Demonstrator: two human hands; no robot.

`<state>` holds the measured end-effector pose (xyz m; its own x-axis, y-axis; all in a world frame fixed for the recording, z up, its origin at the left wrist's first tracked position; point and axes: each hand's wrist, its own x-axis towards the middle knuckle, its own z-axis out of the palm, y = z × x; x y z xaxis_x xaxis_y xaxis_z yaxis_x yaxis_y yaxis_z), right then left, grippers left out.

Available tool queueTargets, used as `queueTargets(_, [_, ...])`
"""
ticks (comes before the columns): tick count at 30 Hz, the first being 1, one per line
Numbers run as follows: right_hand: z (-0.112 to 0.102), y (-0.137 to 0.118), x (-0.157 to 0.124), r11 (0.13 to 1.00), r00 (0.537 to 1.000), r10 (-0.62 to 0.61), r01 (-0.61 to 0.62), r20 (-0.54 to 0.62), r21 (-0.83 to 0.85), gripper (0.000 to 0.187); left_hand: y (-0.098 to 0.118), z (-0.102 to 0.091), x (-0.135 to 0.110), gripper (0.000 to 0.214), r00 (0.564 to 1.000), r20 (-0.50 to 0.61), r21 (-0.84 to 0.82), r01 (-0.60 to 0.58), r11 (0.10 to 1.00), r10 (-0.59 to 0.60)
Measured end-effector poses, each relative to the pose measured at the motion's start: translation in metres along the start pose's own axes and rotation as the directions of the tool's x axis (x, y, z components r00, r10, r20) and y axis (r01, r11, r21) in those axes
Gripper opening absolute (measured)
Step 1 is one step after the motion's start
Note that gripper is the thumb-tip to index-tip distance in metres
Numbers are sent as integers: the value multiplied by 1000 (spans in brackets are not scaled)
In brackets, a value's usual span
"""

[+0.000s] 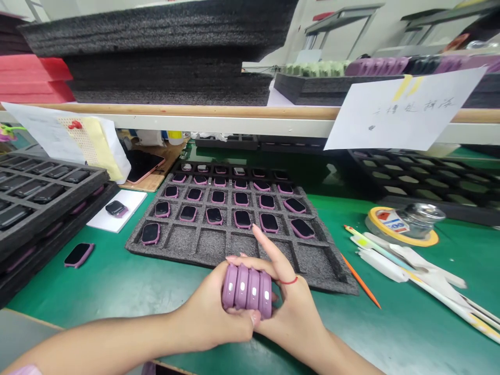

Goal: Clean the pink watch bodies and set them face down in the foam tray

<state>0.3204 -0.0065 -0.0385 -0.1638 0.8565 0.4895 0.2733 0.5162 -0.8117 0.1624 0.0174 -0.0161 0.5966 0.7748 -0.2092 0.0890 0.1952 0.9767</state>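
Several purple smartwatch cases (248, 291) are pressed side by side in a row between my two hands, their side edges facing me. My left hand (213, 310) wraps round the row from the left, its thumb across the front below. From the right, my right hand (295, 302) closes on the same row, with the index finger raised and pointing away. Just beyond is a grey foam tray (209, 242), its back rows filled with purple smartwatches with dark screens (242, 219). In its nearest row one watch (150, 234) sits at the left end.
On the left, stacked foam trays (58, 200) hold dark watches. A loose purple watch (79, 255) and a white pad (133, 200) with another watch lie beside them. Rightward are an orange stick (361, 281), white tools (422, 265), a tape roll (402, 234) and a glass jar (424, 216). A shelf (219, 122) crosses above.
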Motion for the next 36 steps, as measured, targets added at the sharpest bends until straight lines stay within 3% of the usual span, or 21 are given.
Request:
queueTargets(3, [1, 1, 0, 998, 999, 38, -38, 0, 49, 101, 0, 1, 0, 51, 1000, 1, -37, 6, 999, -6])
queueTargets(9, [1, 0, 3, 1000, 1000, 9, -8, -25, 20, 100, -5, 2, 1, 48, 998, -36, -53, -46, 998, 44])
queueTargets(14, [2, -1, 5, 1000, 1000, -17, 17, -24, 5, 97, -4, 3, 2, 49, 998, -56, -30, -22, 999, 21])
queueTargets(23, [3, 0, 5, 999, 999, 43, -43, -23, 5, 100, -1, 3, 2, 50, 998, -46, -49, 41, 998, -44])
queueTargets(36, [4, -2, 8, 996, 996, 83, -82, -26, 39, 99, -4, 1, 3, 46, 999, -40, -43, -26, 999, 24])
